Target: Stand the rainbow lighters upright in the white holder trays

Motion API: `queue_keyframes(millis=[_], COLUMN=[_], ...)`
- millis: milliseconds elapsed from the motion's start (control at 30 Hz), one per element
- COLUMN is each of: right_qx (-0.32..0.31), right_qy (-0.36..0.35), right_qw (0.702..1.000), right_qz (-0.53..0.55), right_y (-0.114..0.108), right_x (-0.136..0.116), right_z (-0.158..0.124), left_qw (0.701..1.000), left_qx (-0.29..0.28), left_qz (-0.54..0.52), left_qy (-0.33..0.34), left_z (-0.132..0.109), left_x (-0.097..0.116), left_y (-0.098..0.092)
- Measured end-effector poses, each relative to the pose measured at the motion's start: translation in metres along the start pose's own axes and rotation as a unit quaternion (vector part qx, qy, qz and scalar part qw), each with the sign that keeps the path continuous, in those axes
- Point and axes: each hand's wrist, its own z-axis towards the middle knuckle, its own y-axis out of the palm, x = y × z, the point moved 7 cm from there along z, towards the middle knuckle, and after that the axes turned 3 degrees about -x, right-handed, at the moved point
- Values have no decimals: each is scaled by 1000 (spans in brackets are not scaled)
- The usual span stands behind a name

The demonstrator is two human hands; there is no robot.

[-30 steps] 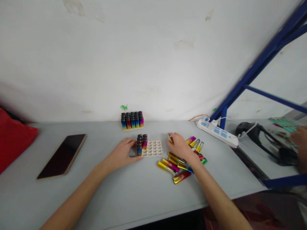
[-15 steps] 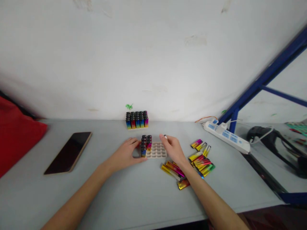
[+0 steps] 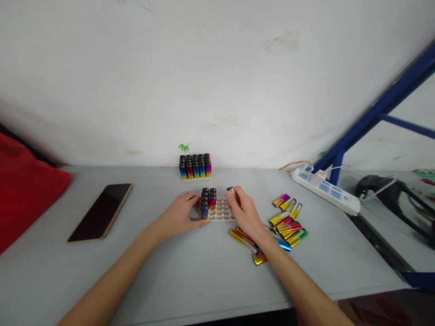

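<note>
A pale tray with rows of round-looking pockets lies on the table. Several lighters with black tops stand upright in its two left columns. My left hand braces the tray's left end, thumb along the front corner and fingers behind the lighters. Above the tray's right side, my right hand pinches a lighter, its dark top and metal showing; the rest is hidden by the fingers. Loose shiny lighters lie in a pile right of and partly under my right forearm.
By the wall stands another tray of upright lighters. A dark phone lies at left, beside a red cloth item. To the right are a white power strip, a blue metal frame and a black object.
My right hand has shifted slightly over the tray, and the held lighter's top now shows above the fingers. My left hand keeps its place at the tray. The view has shifted slightly.
</note>
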Motion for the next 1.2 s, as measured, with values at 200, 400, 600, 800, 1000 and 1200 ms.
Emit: queue_keyframes(millis=[200, 400, 600, 800, 1000, 1200], right_qx=[-10, -47, -149, -156, -143, -158], right_qy=[-110, -121, -135, -110, -37, -44], right_qw=[989, 981, 944, 937, 955, 916], right_qz=[-101, -145, -263, -294, -256, -367], right_y=[2, 11, 29, 18, -44, -42], right_x=[-25, -23, -30, -35, -31, -17], right_z=[-5, -7, -9, -5, -26, -81], left_qw=[1000, 1000, 1000, 1000, 1000, 1000], left_qx=[3, 9, 5, 12, 13, -1], left_qz=[-8, -9, -5, -9, 0, 11], left_qy=[1, 6, 1, 5, 5, 1], left_z=[-1, -1, -1, -1, 0, 1], left_x=[1, 1, 1, 2, -2, -1], left_y=[0, -1, 1, -2, 2, 2])
